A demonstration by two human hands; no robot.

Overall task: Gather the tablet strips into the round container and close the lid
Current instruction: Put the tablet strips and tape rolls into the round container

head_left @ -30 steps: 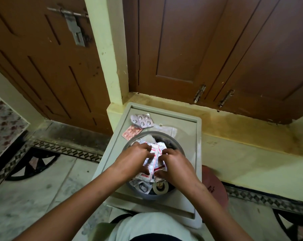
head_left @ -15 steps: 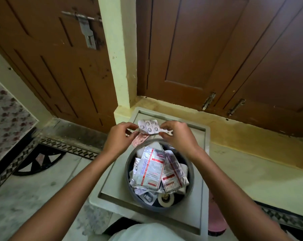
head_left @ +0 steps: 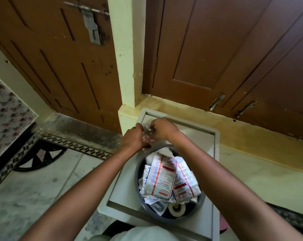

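Observation:
A grey round container (head_left: 202,201) stands on a pale plastic stool top (head_left: 123,193). It holds several silver tablet strips with red bands (head_left: 163,178) and a roll of white tape (head_left: 177,208). Beyond the container's far rim, my left hand (head_left: 134,138) and my right hand (head_left: 162,128) meet over the loose blister strips (head_left: 148,130). Both hands pinch these strips between the fingertips. The strips are blurred and mostly hidden by the fingers. No lid is in view.
Brown wooden doors (head_left: 234,49) and a yellow pillar (head_left: 126,49) rise just behind the stool. A yellow ledge (head_left: 251,136) runs to the right. Patterned marble floor (head_left: 34,180) lies to the left. My white garment (head_left: 143,234) shows at the bottom edge.
My hands left the strips inside the container, reached to the far side of the stool top and took hold of the loose blister strips there. The camera tilted.

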